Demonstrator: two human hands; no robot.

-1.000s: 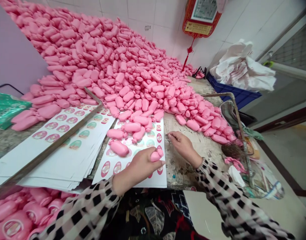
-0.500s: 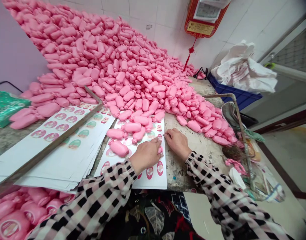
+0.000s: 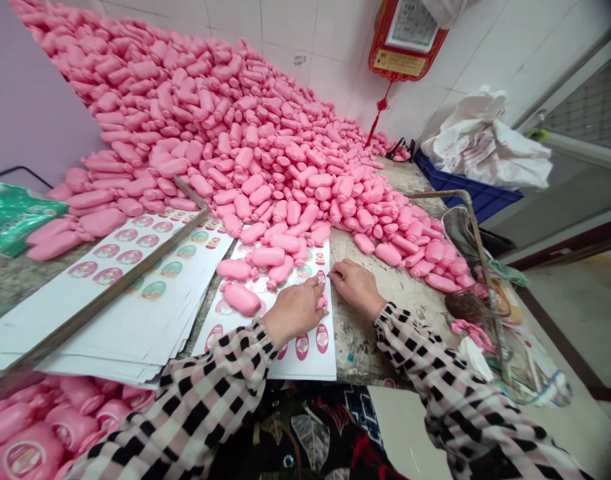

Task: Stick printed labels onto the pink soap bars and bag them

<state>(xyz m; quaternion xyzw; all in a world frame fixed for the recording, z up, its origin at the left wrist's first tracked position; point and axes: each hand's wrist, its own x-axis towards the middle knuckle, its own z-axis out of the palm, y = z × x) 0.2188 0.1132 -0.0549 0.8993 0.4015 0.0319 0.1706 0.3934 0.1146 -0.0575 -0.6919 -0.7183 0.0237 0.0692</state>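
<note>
A white sticker sheet (image 3: 305, 368) with pink and green oval labels lies on the worktop. My left hand (image 3: 298, 308) rests over its right part, fingers curled round a small pink bottle (image 3: 322, 302), of which only the neck end shows. At the sheet's right edge is my right hand (image 3: 355, 287), thumb and fingertips pinched together near a label; what is between them is too small to tell. Several pink bottles lie on the sheet, among them one (image 3: 241, 299) just left of my left hand.
A large heap of pink bottles (image 3: 265, 133) leans against the wall. Stacked sticker sheets (image 3: 100, 320) lie at left under a metal bar (image 3: 105, 293). Labelled bottles (image 3: 28, 453) fill the lower left. A metal frame (image 3: 478, 247) and blue crate (image 3: 465, 187) stand at right.
The whole view has shifted slightly. Both hands keep nearly the same places at the sheet's right edge, and my left hand still has the bottle.
</note>
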